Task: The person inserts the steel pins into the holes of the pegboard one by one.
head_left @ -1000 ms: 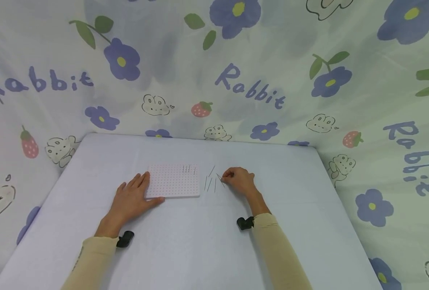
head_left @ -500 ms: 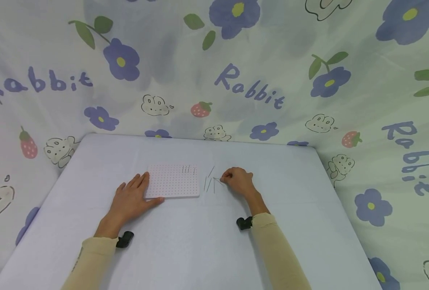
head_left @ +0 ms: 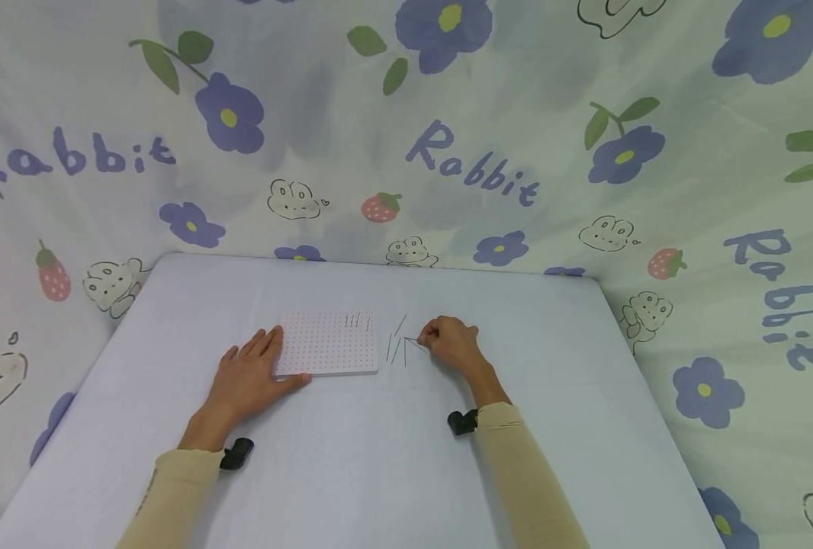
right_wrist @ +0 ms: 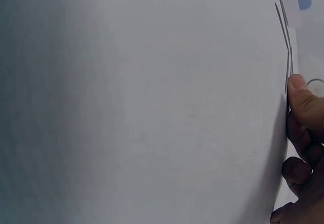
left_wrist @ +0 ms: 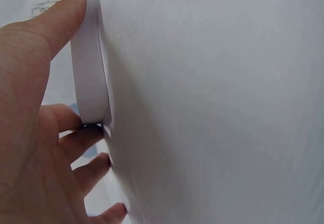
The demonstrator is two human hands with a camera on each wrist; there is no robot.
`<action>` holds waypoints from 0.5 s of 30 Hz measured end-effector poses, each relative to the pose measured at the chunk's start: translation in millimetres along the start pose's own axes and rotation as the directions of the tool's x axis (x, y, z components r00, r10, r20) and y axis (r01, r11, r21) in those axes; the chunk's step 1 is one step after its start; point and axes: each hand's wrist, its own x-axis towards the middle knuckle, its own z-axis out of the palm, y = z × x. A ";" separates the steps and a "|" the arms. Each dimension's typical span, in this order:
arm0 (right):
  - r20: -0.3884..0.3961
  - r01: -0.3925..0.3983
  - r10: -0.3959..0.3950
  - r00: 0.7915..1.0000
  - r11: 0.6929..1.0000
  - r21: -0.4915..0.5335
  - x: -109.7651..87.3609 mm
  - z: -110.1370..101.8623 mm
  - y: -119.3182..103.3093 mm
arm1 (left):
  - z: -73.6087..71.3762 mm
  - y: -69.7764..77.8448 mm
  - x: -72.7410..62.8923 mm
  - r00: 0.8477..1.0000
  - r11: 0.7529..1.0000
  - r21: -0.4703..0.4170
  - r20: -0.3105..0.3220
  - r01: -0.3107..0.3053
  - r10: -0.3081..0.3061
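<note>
A white board (head_left: 327,347) dotted with rows of small holes lies on the table. My left hand (head_left: 252,377) rests against its left edge, fingers extended, the thumb along the front edge; the left wrist view shows the thumb on the board's front side (left_wrist: 91,72). To the right of the board, my right hand (head_left: 453,341) pinches a thin, dark, needle-like stick (head_left: 412,339) between thumb and fingertips, low at the tabletop. Its left tip meets the top of another loose stick (head_left: 405,354). In the right wrist view, thin sticks (right_wrist: 283,29) extend from my thumb (right_wrist: 302,100).
Several similar loose sticks (head_left: 394,349) lie between the board and my right hand. A few short dark sticks (head_left: 353,320) stand or lie at the board's upper right. White cloth covers the table (head_left: 351,457); a printed curtain (head_left: 324,130) hangs behind it.
The stick at my right fingertips has swung from a steep slant to nearly level, its free tip now pointing left. The left hand and the board stay put.
</note>
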 end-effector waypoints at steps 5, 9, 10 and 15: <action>0.010 0.007 -0.007 1.000 1.000 -0.013 0.6 -0.4 0.0 | 0.9 -1.0 -0.1 1.000 1.000 -0.005 -0.002 0.000 0.000; 0.015 0.017 -0.017 1.000 0.999 -0.027 1.5 -1.5 -0.5 | 1.3 -1.7 0.1 1.000 1.000 -0.004 -0.001 0.000 0.000; 0.016 0.018 -0.018 1.000 0.999 -0.032 1.8 -1.8 -0.7 | 1.2 -1.8 0.2 1.000 1.000 -0.004 0.000 0.000 0.000; 0.014 0.026 -0.026 1.000 0.999 -0.032 4.2 -2.9 -5.0 | 0.5 -1.5 0.4 1.000 1.000 0.000 0.005 -0.004 0.004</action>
